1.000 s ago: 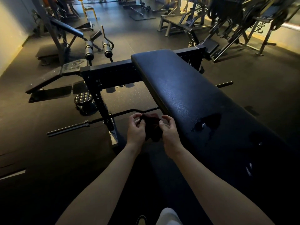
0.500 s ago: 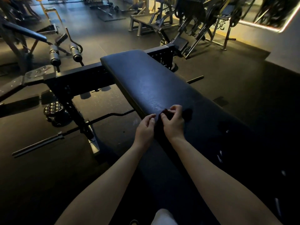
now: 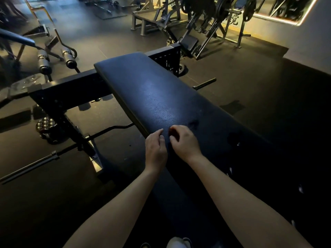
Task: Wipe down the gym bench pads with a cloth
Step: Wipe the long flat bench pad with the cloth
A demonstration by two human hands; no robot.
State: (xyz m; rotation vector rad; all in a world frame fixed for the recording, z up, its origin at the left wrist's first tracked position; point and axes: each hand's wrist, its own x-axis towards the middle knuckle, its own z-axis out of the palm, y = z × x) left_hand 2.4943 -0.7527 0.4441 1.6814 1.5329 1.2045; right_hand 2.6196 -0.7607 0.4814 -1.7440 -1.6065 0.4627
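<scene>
Pretty dim gym, with black rubber floor (image 3: 232, 90) and plate-loaded weight machines (image 3: 206, 24) by the far wall. The long black leather-look bench pad (image 3: 152, 97) ran diagonally. Left hand (image 3: 155, 149) and right hand (image 3: 184, 142) sat side by side at the pad's left edge, fingers curled, tips on it. Couldn't tell if they pinched the dark cloth, which was lost against the pad.

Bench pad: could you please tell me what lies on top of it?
The left hand and right hand, fingers curled. Anything beneath them is covered and too dark to tell.
</scene>
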